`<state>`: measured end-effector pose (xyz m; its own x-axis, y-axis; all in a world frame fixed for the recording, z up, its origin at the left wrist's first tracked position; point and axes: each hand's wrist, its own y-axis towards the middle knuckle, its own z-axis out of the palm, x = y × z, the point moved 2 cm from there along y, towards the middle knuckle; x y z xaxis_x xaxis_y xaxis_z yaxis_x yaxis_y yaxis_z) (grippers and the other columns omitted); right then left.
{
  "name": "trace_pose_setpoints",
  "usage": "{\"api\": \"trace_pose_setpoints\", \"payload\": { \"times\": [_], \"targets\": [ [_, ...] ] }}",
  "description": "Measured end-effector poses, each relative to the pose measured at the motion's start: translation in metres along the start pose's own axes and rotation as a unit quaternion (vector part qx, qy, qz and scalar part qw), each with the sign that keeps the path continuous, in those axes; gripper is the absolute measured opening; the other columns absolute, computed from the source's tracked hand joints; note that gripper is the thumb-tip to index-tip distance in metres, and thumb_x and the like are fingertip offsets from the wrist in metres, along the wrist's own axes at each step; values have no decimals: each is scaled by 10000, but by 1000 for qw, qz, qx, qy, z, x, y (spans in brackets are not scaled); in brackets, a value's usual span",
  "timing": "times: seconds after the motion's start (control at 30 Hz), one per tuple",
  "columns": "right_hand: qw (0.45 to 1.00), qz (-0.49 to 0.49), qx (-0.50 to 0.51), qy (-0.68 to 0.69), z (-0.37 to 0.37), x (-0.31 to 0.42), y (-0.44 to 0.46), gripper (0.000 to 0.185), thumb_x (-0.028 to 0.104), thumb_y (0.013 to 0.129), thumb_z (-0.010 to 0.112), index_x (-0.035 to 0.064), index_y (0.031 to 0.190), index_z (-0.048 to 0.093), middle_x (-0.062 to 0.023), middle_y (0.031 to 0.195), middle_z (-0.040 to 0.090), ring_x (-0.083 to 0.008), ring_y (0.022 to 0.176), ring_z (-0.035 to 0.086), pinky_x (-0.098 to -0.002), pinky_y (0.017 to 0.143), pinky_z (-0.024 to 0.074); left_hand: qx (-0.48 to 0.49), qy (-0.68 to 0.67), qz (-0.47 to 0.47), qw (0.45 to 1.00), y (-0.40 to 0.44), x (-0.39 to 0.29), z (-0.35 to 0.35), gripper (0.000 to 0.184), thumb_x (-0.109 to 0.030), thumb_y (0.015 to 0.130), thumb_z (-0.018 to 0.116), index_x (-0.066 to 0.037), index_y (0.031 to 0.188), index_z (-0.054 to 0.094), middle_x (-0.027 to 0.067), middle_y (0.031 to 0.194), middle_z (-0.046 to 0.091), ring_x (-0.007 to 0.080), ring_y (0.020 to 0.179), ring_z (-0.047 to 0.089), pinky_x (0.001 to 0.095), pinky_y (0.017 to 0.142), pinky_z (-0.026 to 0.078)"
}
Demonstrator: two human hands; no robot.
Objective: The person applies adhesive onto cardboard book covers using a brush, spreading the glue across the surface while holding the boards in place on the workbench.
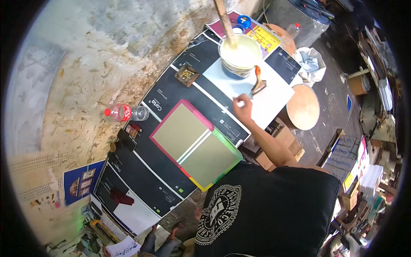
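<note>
My right hand is over the edge of a white sheet, its fingers curled together; whether something small is between them I cannot make out. Just beyond it lies a flat brush with an orange handle, apart from the hand. A white bucket of pale paste, a wooden stick standing in it, is on the same sheet. Nearer my body lies an open cover of two beige boards with pink, green and yellow edges. Of my left hand only a blurred bit shows beside my black shirt.
Black printed sheets cover the table along a stained wall. On it are a bottle with a red cap, a small square tray and a dark red piece. A round-topped drum stands right; another person's legs show below.
</note>
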<state>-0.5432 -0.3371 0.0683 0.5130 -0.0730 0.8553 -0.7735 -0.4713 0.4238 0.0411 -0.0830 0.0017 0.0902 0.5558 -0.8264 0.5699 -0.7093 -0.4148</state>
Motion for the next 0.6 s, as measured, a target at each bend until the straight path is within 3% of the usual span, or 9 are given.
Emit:
{"api": "trace_pose_setpoints", "payload": {
  "times": [0.07, 0.1, 0.17, 0.23, 0.27, 0.37, 0.47, 0.6],
  "targets": [
    [986, 124, -87, -71, -59, -31, 1, 105, 79, 836, 676, 22, 867, 593, -99, 729, 599, -229, 692, 591, -354, 672, 487, -48, 19, 55, 997, 17, -53, 0, 371, -363, 1028, 506, -19, 918, 592, 52, 705, 548, 119, 590, 480, 271, 521, 375],
    [973, 138, -157, -94, -91, -60, 7, 158, 141, 863, 674, -1, 892, 612, -106, 734, 609, -234, 704, 600, -357, 685, 490, -79, 36, 70, 994, 21, -88, 3, 374, -367, 1029, 506, -18, 926, 594, 52, 710, 552, 117, 596, 484, 269, 524, 374],
    [915, 263, -252, -174, -144, -118, 14, 371, 284, 850, 725, -55, 937, 603, -166, 848, 649, -252, 800, 629, -383, 734, 498, -115, 34, 69, 990, 29, -178, 23, 350, -351, 1033, 508, -19, 1064, 613, 36, 771, 589, 98, 668, 530, 251, 578, 405],
    [888, 369, -198, -191, -184, -136, 7, 613, 445, 794, 775, -103, 984, 578, -243, 1012, 647, -280, 928, 636, -411, 799, 494, -76, -77, 131, 985, 47, -215, 42, 339, -328, 1037, 505, -19, 1133, 609, 21, 783, 592, 98, 695, 543, 235, 621, 423],
    [885, 419, -97, -177, -193, -138, -3, 738, 544, 760, 778, -123, 1002, 576, -265, 1051, 643, -305, 942, 645, -450, 821, 496, -62, -61, 160, 983, 50, -230, 55, 333, -322, 1038, 505, -18, 1127, 609, 20, 782, 593, 98, 696, 546, 234, 622, 427],
    [774, 626, 95, -5, -183, -138, -47, 659, 558, 815, 736, -77, 971, 646, -130, 774, 667, -239, 679, 671, -397, 557, 497, -16, -41, 214, 976, 48, -250, 80, 320, -309, 1040, 504, -15, 1111, 610, 20, 785, 598, 98, 699, 552, 233, 624, 436],
    [800, 564, 160, 128, -172, -116, -72, 576, 538, 880, 681, -30, 966, 643, -85, 785, 634, -173, 622, 617, -305, 494, 455, 24, -56, 198, 978, 52, -232, 87, 312, -307, 1038, 510, -14, 1087, 607, 21, 786, 602, 96, 698, 553, 231, 628, 439],
    [785, 583, 151, 144, -161, -113, -88, 479, 410, 886, 730, -56, 969, 655, -93, 726, 645, -157, 574, 627, -287, 454, 448, 20, -29, 181, 983, 44, -204, 83, 343, -369, 1011, 548, -40, 1013, 644, 9, 738, 626, 79, 644, 558, 220, 573, 391]
  ]
}}
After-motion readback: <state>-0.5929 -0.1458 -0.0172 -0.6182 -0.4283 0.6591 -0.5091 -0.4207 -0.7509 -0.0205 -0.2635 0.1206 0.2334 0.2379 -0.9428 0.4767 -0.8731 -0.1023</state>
